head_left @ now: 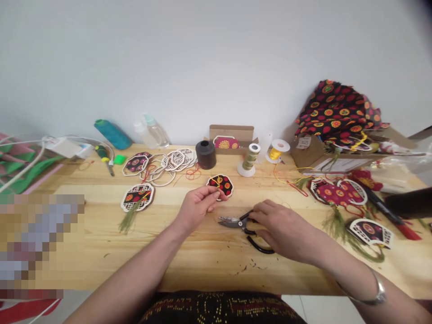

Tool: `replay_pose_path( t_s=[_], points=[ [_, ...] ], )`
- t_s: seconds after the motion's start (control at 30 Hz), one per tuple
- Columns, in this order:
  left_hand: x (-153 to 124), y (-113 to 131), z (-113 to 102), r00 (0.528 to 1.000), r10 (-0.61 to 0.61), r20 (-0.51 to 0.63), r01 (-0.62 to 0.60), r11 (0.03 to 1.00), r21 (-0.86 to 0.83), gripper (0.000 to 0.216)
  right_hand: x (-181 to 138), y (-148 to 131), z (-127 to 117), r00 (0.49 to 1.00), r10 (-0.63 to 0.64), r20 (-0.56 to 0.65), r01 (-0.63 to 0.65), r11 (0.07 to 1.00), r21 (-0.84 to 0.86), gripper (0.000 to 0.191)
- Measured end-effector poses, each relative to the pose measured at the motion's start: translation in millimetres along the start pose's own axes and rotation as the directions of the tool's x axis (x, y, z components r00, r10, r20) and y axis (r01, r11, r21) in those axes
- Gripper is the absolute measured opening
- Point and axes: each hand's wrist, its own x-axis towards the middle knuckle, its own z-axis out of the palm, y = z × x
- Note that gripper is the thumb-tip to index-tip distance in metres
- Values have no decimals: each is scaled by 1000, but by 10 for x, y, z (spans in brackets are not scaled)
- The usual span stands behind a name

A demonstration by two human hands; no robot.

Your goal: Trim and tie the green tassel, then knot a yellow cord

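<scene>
Both curled: left hand [197, 207] pinches ornament [221, 185], right hand [280, 227] covers scissors [229, 221].

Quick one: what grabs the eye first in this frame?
The two hands at mid-table: the left hand pinches the edge of a small floral ornament, and the right hand lies over the black handles of the scissors beside it. Next comes the heap of red-and-orange floral fabric piled on a cardboard box at far right, then the wood-framed ornaments scattered at back left of the wooden table.
</scene>
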Motion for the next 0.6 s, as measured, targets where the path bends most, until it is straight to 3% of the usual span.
replay_pose_path(
  t_s=[0.13, 0.23, 0.4, 0.6],
  points=[
    [-62, 31, 50, 999, 10, 30, -16, 981, 193, 17, 193, -26, -28, 961, 91, -260, -18, 963, 268, 23],
    [-111, 39, 85, 992, 122, 35, -126, 913, 388, 14, 379, -63, 37, 923, 164, -349, 12, 892, 453, 25],
    [-174, 26, 117, 957, 269, 107, -279, 761, 586, 17, 568, -157, 127, 901, 251, -354, -10, 827, 562, 27],
    [-190, 32, 136, 952, 280, 122, -297, 759, 579, 16, 634, -146, 158, 876, 352, -331, -9, 697, 717, 16]
  ],
)
